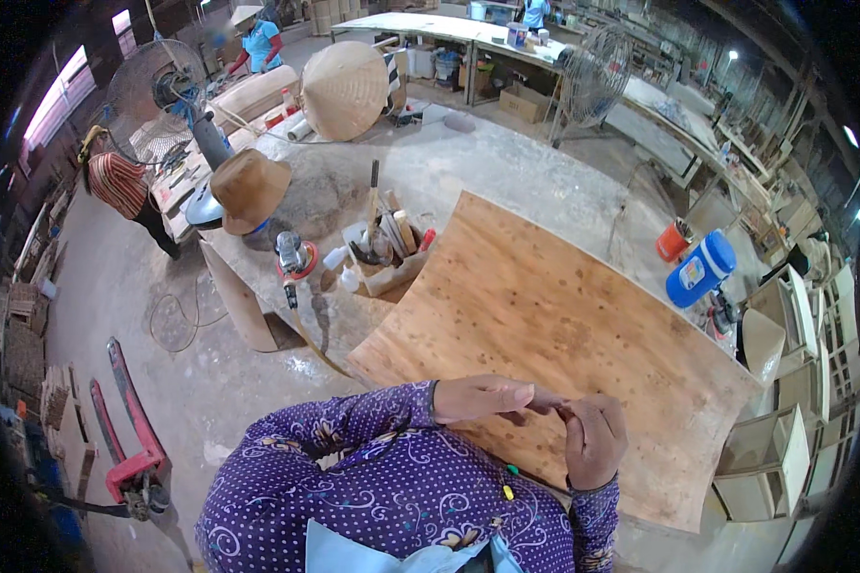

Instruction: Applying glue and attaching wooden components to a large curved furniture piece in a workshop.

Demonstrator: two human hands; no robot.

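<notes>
My left hand (pixel 483 397) reaches in front of my body above the near edge of a large wooden sheet (pixel 564 306). Its fingers stretch toward my right hand, with the thumb lying along them. My right hand (pixel 595 441) meets those fingertips, its own fingers curled and pressed together. Whether anything small lies between the two hands is hidden. The sheet is reddish-brown with scattered dark spots, and it bends in the picture. At its far left corner stands an open tool holder (pixel 392 258) with brushes, handles and white bottles.
A red-based sander (pixel 294 258) with a hose sits left of the tools. A brown hat (pixel 247 191), a conical hat (pixel 346 92), a blue water jug (pixel 701 269) and an orange container (pixel 674 240) stand around. A red pallet jack (pixel 132 449) is at left. Two co-workers work farther off at left.
</notes>
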